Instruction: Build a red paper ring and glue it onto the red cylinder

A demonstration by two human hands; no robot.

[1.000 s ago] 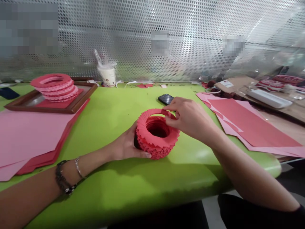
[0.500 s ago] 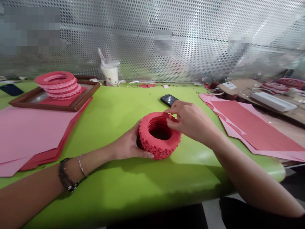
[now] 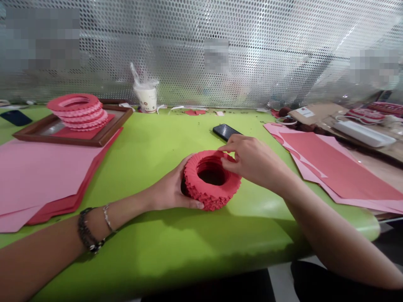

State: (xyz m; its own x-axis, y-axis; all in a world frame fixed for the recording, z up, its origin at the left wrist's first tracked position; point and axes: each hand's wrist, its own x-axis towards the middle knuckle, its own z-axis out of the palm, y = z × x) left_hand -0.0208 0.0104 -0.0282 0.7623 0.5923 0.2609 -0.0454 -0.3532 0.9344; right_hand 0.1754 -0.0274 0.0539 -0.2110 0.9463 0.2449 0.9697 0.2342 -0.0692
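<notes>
A thick red ring of folded, layered paper stands tilted toward me above the green table; its outer edge is jagged and its hollow middle is dark. My left hand grips it from the left, thumb along the near lower side and fingers behind. A dark thing shows between the palm and the ring, too hidden to name. At the ring's far right rim, my right hand has thumb and index finger pinched on the paper. Just behind that hand lies a black phone-like object with a dotted surface.
On the left, a wooden tray bears a stack of red and pink paper rings above pink sheets. Red and pink sheets lie right. A cup stands before the perforated metal wall.
The ring has shifted very slightly right and down in view. Both hands keep their hold, and my right fingers remain at the far right rim.
</notes>
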